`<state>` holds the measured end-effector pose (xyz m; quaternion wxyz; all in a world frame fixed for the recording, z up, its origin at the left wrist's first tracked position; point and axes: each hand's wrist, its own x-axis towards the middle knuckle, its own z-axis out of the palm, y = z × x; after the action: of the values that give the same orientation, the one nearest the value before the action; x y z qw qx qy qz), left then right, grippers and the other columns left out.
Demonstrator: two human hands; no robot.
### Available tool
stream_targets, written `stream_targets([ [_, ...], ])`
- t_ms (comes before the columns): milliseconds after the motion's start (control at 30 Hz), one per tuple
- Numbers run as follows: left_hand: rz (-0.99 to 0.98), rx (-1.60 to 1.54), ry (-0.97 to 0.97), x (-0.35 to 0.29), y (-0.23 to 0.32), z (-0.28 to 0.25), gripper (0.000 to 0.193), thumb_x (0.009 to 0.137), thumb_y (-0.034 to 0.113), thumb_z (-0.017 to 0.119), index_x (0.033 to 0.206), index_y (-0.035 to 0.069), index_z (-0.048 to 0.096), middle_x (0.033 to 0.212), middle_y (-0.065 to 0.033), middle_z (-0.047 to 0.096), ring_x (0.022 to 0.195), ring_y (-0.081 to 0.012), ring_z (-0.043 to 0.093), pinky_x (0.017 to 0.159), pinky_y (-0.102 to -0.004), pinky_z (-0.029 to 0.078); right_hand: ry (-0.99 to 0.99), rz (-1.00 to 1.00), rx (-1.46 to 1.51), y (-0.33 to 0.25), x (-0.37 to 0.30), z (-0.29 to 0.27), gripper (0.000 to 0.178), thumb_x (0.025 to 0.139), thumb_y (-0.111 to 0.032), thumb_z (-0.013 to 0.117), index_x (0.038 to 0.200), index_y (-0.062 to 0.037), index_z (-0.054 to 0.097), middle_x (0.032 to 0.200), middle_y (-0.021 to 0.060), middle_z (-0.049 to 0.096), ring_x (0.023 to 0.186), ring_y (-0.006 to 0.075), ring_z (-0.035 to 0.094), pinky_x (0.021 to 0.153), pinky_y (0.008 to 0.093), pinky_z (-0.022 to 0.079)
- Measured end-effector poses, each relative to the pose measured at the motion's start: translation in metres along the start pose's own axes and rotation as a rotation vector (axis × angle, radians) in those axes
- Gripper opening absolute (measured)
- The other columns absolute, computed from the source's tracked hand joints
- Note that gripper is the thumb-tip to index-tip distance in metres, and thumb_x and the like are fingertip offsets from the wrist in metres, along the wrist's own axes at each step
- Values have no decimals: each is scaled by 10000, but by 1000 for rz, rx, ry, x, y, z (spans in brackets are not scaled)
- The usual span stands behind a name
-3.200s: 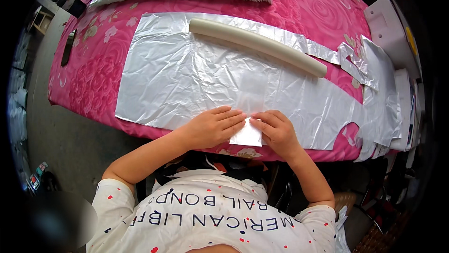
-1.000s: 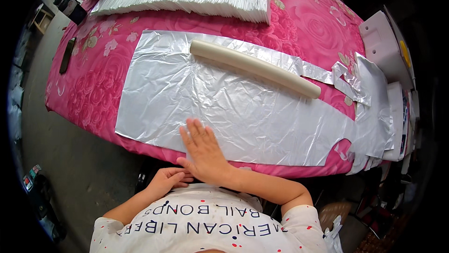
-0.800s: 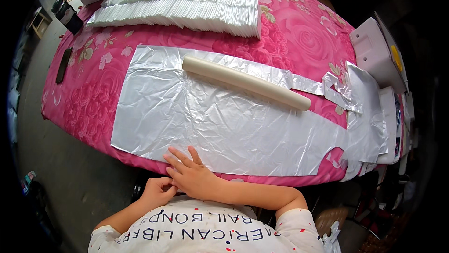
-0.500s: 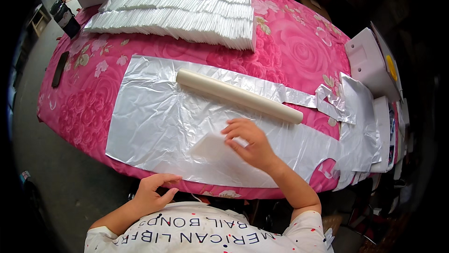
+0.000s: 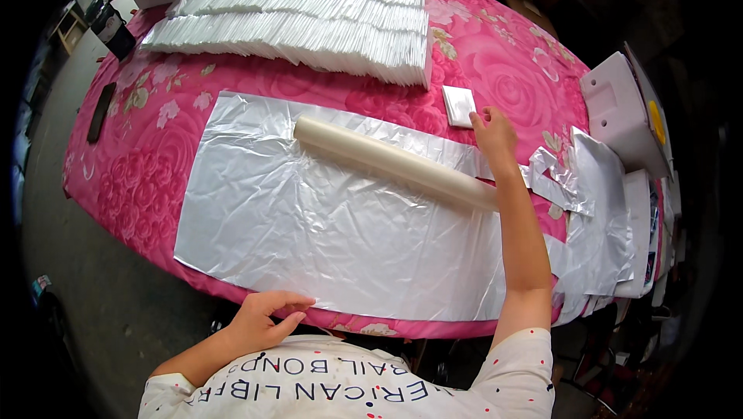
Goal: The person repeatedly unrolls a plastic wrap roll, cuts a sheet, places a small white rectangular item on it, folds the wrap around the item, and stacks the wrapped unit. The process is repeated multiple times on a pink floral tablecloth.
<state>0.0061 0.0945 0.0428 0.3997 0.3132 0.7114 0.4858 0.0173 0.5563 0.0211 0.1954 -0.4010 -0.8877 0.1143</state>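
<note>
My right hand point(image 5: 494, 134) reaches over the table's far right part, its fingers closed on the corner of a small folded silvery-white packet point(image 5: 458, 106). A large silvery plastic sheet point(image 5: 333, 241) lies wrinkled and flat before me. Across its far side rests a long cream-coloured roll point(image 5: 387, 157), lying at a slant; my right forearm covers its right end. By the sheet's near edge is my left hand point(image 5: 269, 318), with forefinger stretched out and thumb apart, holding nothing I can see.
Rows of packed folded white packets point(image 5: 294, 28) fill the far left. White foam boxes point(image 5: 623, 106) stand at the right, beside crumpled silvery sheeting point(image 5: 600, 210). A dark oblong thing point(image 5: 101, 112) and a dark cup point(image 5: 112, 30) are on the left of the pink flowered tablecloth point(image 5: 139, 187).
My right hand has moved from above the sheet, where a blurred pale piece showed beside it, far and right to the folded packet on the cloth. My left hand has shifted slightly right.
</note>
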Motion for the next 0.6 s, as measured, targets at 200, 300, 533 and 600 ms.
stream_targets([
  [200, 129, 124, -43, 8, 2, -1, 261, 801, 19, 602, 1061, 30, 622, 963, -115, 659, 829, -182, 645, 725, -268, 504, -305, -390, 248, 6, -90, -50, 409, 775, -288, 674, 1056, 3, 615, 948, 150, 619, 896, 301, 587, 802, 374, 455],
  [300, 270, 221, -98, 26, -1, 7, 271, 786, 41, 618, 1057, 44, 621, 963, -110, 657, 842, -229, 641, 739, -302, 509, -334, -398, 182, 13, -139, -75, 414, 743, -286, 705, 1034, -4, 621, 861, 138, 603, 834, 301, 585, 738, 366, 467],
  [533, 546, 582, -198, 76, 20, 66, 651, 763, 222, 672, 1329, 57, 398, 1407, -246, 268, 1260, -407, 327, 1006, -440, 334, -495, -272, 249, -10, -258, -94, 464, 788, -382, 643, 1063, -9, 614, 895, 143, 580, 847, 303, 559, 741, 384, 460],
  [600, 568, 653, -168, 94, 23, 88, 747, 766, 330, 668, 1372, 53, 331, 1463, -284, 87, 1334, -478, 145, 1061, -491, 239, -406, -358, 335, 2, -270, -87, 477, 831, -395, 588, 1119, -14, 592, 1014, 164, 566, 953, 314, 536, 825, 388, 437],
])
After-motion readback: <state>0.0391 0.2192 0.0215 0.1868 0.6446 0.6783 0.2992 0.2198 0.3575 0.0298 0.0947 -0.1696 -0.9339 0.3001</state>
